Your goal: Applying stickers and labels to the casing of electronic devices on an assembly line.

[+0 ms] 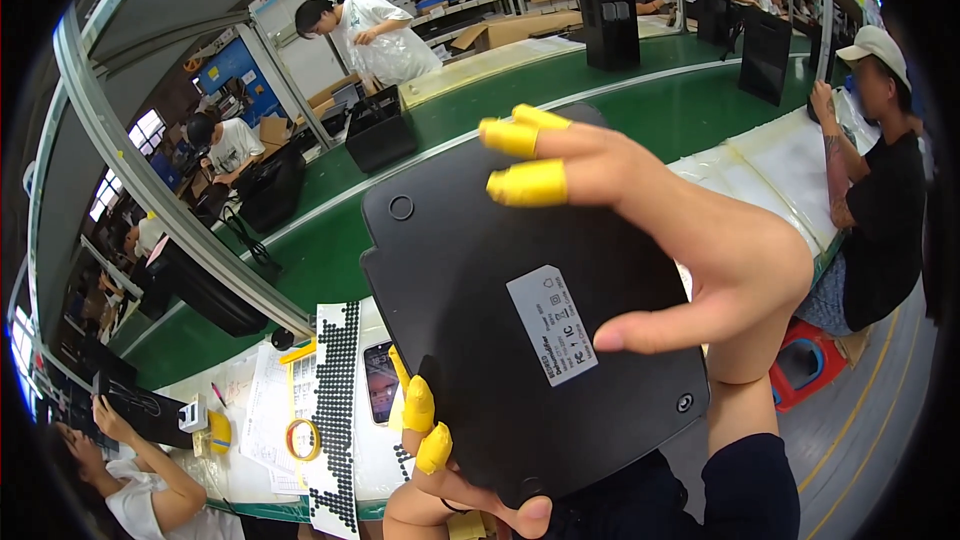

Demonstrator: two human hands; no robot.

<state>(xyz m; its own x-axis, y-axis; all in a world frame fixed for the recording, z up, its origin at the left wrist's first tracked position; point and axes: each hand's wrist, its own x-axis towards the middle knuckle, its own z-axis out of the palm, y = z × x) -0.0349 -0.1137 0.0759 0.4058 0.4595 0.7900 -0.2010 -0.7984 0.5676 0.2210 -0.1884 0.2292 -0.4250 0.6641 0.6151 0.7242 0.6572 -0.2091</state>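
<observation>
A black plastic appliance base [470, 290] is tilted up in front of me. A silver printed label [550, 325] is on its face, with a ring-shaped recess [401, 207] near the upper left corner and a screw hole [685, 402] near the lower right. My left hand [440, 460] grips the lower left edge, thumb on the front face, yellow tape on its fingertips. Over the face is my right hand [690, 220], its fingers apart and holding nothing. Its thumb is at the label's right edge; whether it touches is unclear. Yellow tape wraps its fingertips too.
Left of the base lie a sheet of black round pads [335, 420], a phone [382, 380], a yellow tape roll [302, 438] and papers [262, 420]. A green conveyor [460, 120] carries black housings [611, 25]. Co-workers are around it, one close on the right [870, 180].
</observation>
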